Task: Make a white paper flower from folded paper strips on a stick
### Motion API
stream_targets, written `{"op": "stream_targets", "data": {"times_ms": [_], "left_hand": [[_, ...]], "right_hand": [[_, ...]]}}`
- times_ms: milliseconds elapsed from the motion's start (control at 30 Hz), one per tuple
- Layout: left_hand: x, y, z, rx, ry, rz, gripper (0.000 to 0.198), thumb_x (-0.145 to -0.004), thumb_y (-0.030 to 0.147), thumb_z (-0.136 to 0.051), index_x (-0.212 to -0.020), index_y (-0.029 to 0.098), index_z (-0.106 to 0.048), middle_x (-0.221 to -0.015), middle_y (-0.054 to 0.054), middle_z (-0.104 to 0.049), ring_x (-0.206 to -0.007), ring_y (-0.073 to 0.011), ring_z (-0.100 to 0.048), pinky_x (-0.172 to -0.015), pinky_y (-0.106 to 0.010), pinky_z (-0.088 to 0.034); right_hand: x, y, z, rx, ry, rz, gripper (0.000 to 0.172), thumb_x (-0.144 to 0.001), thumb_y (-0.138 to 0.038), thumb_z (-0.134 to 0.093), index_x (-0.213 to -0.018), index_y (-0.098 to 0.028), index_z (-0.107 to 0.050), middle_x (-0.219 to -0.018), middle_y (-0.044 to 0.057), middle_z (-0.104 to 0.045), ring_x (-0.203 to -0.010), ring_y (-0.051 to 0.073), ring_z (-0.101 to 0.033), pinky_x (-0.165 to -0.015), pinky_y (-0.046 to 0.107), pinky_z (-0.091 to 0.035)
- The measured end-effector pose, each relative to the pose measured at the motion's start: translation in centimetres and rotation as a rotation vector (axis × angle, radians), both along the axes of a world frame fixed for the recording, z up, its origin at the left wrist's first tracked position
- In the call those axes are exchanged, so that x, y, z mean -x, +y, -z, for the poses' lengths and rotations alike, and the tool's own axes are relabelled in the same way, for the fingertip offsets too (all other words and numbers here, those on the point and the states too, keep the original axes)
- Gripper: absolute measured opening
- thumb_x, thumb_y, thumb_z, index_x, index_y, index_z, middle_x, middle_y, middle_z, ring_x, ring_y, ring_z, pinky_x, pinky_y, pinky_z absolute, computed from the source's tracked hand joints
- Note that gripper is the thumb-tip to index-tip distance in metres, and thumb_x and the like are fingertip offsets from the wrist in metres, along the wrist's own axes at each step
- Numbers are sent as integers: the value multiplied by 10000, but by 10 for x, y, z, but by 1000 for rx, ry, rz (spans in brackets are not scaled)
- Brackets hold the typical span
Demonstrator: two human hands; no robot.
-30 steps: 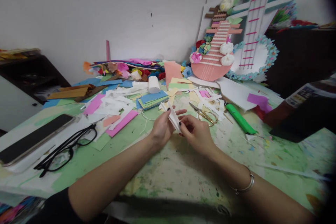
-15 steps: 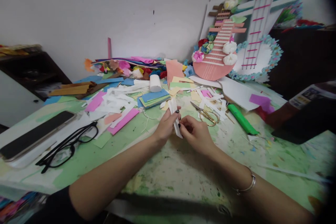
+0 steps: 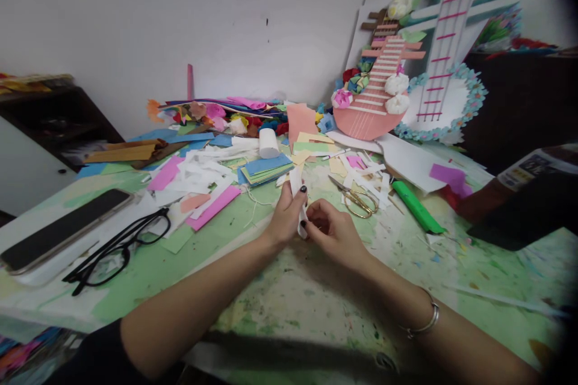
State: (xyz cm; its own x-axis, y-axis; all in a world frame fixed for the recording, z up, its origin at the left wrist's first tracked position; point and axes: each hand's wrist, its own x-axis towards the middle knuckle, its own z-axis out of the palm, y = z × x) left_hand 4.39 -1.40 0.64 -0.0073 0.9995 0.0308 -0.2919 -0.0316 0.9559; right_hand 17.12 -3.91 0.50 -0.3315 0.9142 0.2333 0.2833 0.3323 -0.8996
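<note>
A narrow folded strip of white paper (image 3: 295, 179) stands upright between my two hands, above the middle of the table. My left hand (image 3: 285, 215) is closed around its middle, thumb pressed on the front. Lower down, my right hand (image 3: 332, 227) pinches the strip's bottom end between thumb and curled fingers. Gold-handled scissors (image 3: 359, 201) lie just beyond my right hand, partly open. Behind my left hand is a stack of blue and green paper pieces (image 3: 266, 168), with a white roll (image 3: 268, 143) at its back.
Black glasses (image 3: 120, 249) and a phone (image 3: 63, 228) lie at the left. White paper scraps (image 3: 198, 174) and a pink strip (image 3: 214, 207) spread nearby. A green crepe roll (image 3: 418, 206) and a dark container (image 3: 528, 204) are at the right. Paper instruments (image 3: 372, 108) lean at the back.
The white strip has turned slightly and its lower end is more covered by my right fingers. My right thumb has slid a little down and left. The view has shifted slightly.
</note>
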Motion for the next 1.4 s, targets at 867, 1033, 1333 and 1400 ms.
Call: {"op": "stream_targets", "data": {"times_ms": [867, 1033, 1333, 1400], "left_hand": [[49, 31, -19, -74, -90, 86, 314, -747, 413, -677, -855, 119, -693, -721, -46, -622, -511, -83, -516, -392, -178, -324], [49, 33, -17, -89, -64, -36, 235, -695, 351, -712, -736, 124, -667, -638, -15, -583, -527, -94, -518, -387, -186, -350], [41, 24, -18, -66, -28, 172, 441, -741, 475, -675, -1018, 136, -618, -936, -97, -678, -883, -212, -627, -669, -291, -530], [39, 23, -14, -92, 38, 271, 447, -692, 379, -750, -1032, 142, -583, -983, -95, -672, -885, -196, -623, -673, -266, -516]], "right_hand": [[-14, 18, -11, 298, 282, 93, 214, -647, -331, -672, -760, -162, -606, -531, -57, -569, -374, 40, -423, -391, 183, -341], [-16, 20, -9, 267, 253, 134, 216, -658, -341, -662, -757, -157, -609, -526, -53, -558, -388, 49, -433, -399, 189, -322], [-15, 21, -8, 254, 240, 185, 255, -656, -379, -657, -756, -150, -607, -505, -53, -533, -398, 61, -437, -403, 197, -308], [-15, 22, -8, 244, 261, 207, 273, -651, -391, -667, -761, -150, -599, -509, -49, -535, -401, 65, -436, -408, 202, -313]]}}
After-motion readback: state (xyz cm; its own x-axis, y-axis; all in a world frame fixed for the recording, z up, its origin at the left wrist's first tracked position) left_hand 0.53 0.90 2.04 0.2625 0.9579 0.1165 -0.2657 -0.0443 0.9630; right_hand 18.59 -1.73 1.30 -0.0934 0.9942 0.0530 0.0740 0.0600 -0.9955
